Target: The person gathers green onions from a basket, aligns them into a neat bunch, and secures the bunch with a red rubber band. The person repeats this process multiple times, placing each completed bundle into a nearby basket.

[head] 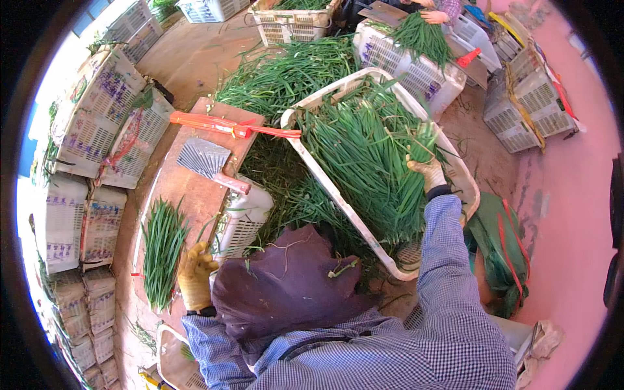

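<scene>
My right hand [428, 171], in a pale work glove, grips a bunch of garlic chives [425, 136] over the right side of a white plastic crate [336, 195]. The crate holds a thick layer of loose garlic chives [365, 151]. Loosely curled and holding nothing, my left hand [196, 278] wears a yellowish glove and rests by the edge of a wooden board [204, 168]. Just left of it, a sheaf of chives [165, 256] lies on the board. Farther up the board are a broad-bladed cleaver [204, 158] and a bundle of red-orange ties [209, 123].
A white crate [246, 219] supports the board. Loose chives [292, 73] heap on the floor beyond. Stacked crates [100, 112] line the left. Another person's hand [434, 17] holds chives over a crate [404, 63] at top right. A green sack [502, 248] sits right of me.
</scene>
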`<state>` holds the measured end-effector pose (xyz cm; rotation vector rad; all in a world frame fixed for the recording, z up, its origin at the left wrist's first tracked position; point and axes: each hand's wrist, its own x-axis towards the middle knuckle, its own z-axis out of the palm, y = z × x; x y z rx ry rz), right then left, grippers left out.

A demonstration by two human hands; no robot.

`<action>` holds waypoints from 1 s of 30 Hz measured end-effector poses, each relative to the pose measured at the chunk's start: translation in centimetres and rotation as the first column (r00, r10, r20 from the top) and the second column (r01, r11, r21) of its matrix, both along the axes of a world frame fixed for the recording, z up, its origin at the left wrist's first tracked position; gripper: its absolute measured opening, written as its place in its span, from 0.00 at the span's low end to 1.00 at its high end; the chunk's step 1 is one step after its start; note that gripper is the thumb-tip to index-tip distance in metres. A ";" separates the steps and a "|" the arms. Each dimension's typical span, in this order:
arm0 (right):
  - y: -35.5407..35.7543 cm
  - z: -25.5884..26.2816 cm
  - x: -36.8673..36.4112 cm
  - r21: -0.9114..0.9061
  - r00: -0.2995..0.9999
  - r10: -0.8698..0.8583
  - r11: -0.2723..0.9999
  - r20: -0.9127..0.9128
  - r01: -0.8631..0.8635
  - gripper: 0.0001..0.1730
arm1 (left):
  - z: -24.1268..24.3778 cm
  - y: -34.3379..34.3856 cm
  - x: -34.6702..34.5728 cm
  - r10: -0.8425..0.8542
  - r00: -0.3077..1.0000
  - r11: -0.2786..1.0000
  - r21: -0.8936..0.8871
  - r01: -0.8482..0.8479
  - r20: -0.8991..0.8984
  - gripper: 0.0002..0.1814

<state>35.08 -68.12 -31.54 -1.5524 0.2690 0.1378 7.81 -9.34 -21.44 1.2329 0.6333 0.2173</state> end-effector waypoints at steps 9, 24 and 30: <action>2.2 12.6 -6.4 0.288 0.974 0.028 0.953 0.227 -0.095 0.29 | 2.0 -9.4 5.0 -0.361 0.932 0.932 0.033 0.360 0.018 0.22; 6.3 8.1 -9.7 0.189 0.954 0.293 0.935 0.059 -0.299 0.29 | -4.8 -29.1 16.9 -0.640 0.731 0.768 -0.202 0.607 -0.238 0.49; 6.9 6.0 -10.7 0.192 0.930 0.360 0.920 -0.077 -0.341 0.31 | -12.3 -32.9 21.3 -0.664 0.641 0.731 -0.512 0.450 -0.385 0.29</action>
